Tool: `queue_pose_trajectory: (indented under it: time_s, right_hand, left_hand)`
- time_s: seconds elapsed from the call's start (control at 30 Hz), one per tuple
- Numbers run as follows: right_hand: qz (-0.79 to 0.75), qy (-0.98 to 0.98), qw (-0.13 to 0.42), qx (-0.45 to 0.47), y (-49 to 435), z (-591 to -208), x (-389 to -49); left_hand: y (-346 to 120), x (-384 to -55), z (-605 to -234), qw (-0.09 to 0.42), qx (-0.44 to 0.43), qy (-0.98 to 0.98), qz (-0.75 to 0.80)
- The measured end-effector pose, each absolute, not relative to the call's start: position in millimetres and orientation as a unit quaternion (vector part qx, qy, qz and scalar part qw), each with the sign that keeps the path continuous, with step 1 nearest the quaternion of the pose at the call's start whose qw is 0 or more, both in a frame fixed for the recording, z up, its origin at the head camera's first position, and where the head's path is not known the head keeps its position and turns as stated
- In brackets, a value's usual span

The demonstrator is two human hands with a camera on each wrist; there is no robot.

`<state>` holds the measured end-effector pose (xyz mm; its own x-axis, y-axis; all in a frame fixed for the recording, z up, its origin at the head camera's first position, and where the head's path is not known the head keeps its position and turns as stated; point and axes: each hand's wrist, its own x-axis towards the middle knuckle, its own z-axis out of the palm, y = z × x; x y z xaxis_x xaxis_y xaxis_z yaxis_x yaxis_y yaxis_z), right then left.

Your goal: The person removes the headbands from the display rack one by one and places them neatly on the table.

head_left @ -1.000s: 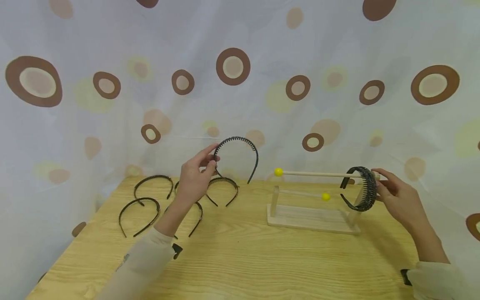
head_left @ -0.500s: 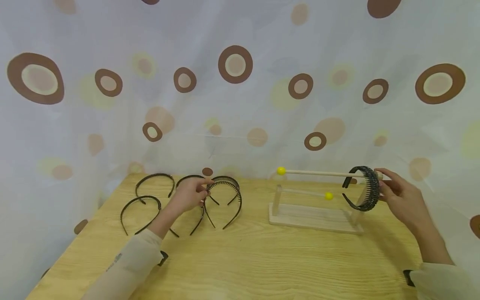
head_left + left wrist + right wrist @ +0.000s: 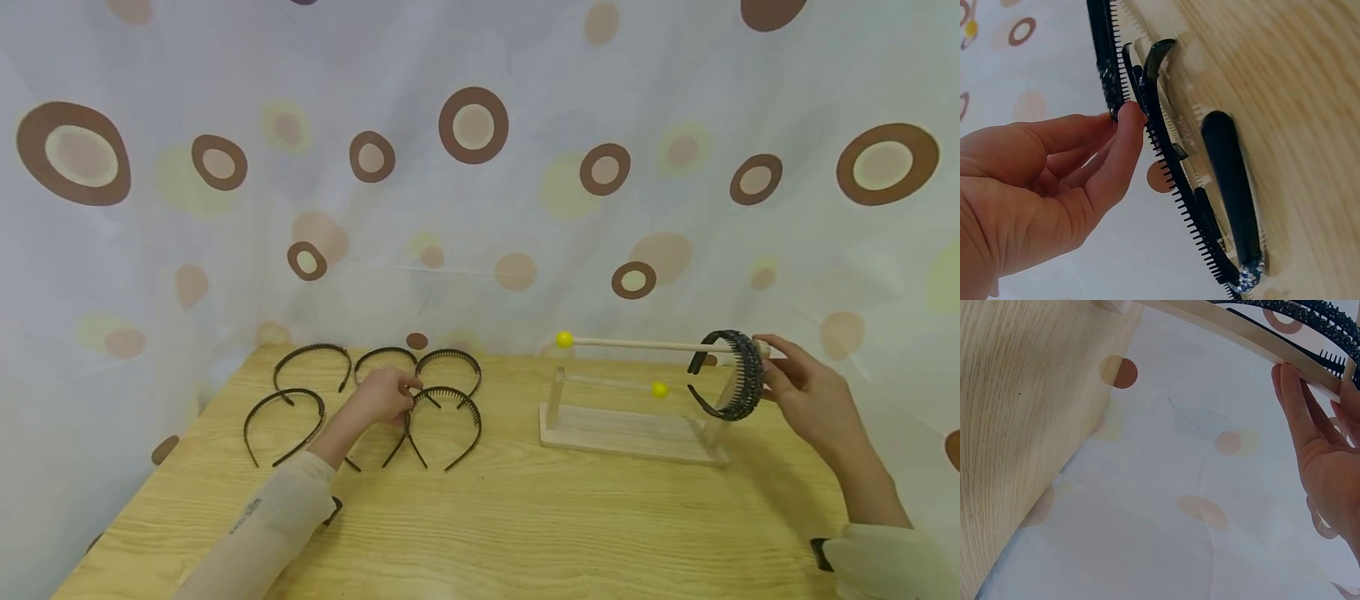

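My left hand [image 3: 384,397] pinches one side of a black toothed headband [image 3: 477,421], which is down at the tabletop at the right front of a group of headbands. In the left wrist view, thumb and fingertips meet on a dark headband [image 3: 1102,50]. At the right, my right hand [image 3: 810,400] grips the end of a wooden rack [image 3: 630,435], fingers against its upright post [image 3: 1260,339] in the right wrist view. A bunch of black headbands [image 3: 745,375] hangs on the rack's upper rod [image 3: 645,344], right beside those fingers. Part of the right thumb is cut off at the wrist view's edge.
Several other black headbands [image 3: 285,392] lie in two rows on the wooden table [image 3: 525,525]. A yellow ball [image 3: 564,339] caps the upper rod; another yellow ball [image 3: 659,389] is on the lower rod. A patterned curtain [image 3: 480,225] stands behind the table.
My left hand has carried the headband from the air above the back row down to the tabletop in the front row. The right hand has stayed on the rack.
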<state>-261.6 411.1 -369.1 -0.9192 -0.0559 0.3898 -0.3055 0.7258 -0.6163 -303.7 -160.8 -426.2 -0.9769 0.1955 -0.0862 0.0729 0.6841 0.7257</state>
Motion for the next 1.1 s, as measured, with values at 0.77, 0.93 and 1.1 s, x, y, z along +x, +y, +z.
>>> queue_pose_trajectory:
  time_s: [0.77,0.93,1.1]
  right_hand:
    - [0.351,-0.909,0.194,0.112,420.6,-363.1,-261.9]
    - [0.359,-0.904,0.2,0.118,421.0,-363.6,-262.4]
    - [0.36,-0.905,0.198,0.11,410.4,-370.7,-261.6]
  left_hand:
    - [-74.5,-257.5,-391.6,0.039,0.314,0.837,0.446]
    - [-25.3,-246.0,-385.5,0.027,0.36,0.812,0.459]
    - [21.6,-248.2,-386.2,0.012,0.377,0.784,0.492]
